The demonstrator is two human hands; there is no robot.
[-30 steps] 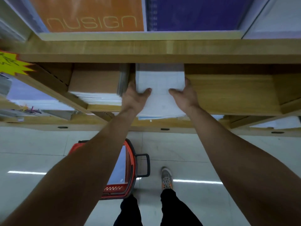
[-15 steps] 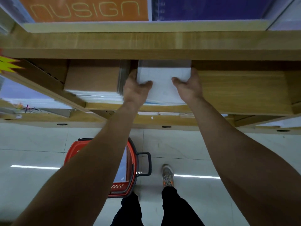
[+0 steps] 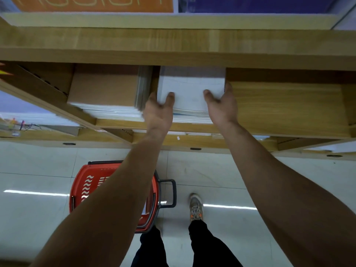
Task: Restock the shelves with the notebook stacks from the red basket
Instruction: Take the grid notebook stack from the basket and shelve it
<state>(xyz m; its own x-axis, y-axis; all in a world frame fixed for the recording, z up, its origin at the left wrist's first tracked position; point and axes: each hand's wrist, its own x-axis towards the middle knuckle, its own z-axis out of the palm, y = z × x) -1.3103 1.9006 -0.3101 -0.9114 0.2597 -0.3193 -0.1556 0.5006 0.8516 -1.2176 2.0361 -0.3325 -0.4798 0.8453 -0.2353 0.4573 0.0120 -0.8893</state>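
Both hands grip one white stack (image 3: 189,93) of notebooks on a wooden shelf (image 3: 289,110). On the stack's near left corner the left hand (image 3: 159,112) has its thumb lying on the top cover and its fingers around the left edge; how far those fingers curl underneath is hidden. At the near right corner the right hand (image 3: 221,106) mirrors it, thumb on top and fingers up along the right side. The stack lies flat, its near edge just inside the shelf's front lip, and its far part runs back under the board (image 3: 173,49) above.

Just left of it, close but with a narrow dark gap between, sits a brown stack (image 3: 104,89) resting on white sheets. To the right of the white stack the shelf surface shows bare wood.

On the upper level an orange cover (image 3: 92,3) and a purple cover (image 3: 250,4) show at the far edge of the view.

Down on the pale tiled floor (image 3: 221,170), the red basket (image 3: 86,189) stands near the person's feet, partly behind the left forearm, its black handle (image 3: 170,193) pointing right. What it holds cannot be made out. A grey shoe (image 3: 195,207) stands to the right of the basket, with black trouser legs at the near edge.
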